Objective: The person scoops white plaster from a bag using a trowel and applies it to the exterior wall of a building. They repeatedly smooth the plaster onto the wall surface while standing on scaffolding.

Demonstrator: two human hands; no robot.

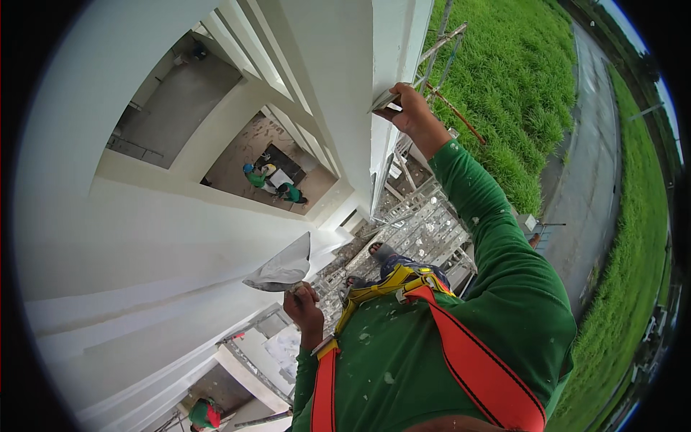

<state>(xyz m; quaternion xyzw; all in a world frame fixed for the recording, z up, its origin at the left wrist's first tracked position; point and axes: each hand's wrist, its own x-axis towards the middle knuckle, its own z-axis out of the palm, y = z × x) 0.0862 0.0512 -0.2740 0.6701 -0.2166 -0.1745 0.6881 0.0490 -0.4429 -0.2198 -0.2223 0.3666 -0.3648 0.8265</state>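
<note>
My left hand [303, 309] is closed around the handle of a grey trowel-like plate [281, 266] with pale material on it, held low in front of the white wall [144, 245]. My right hand [407, 111] is raised and gripping a flat metal scraper [386, 99], whose edge is at the vertical corner of the white column [389, 50]. Both my green sleeves and the shirt are flecked with pale spots, and I wear a yellow and red harness [468, 360].
I stand on spattered scaffold planks [399, 230], with scaffold poles [439, 43] beside the column. Two people [255, 176] work below inside an opening, another person [205, 412] at the lower left. Grass [504, 72] and a paved road [583, 180] lie below on the right.
</note>
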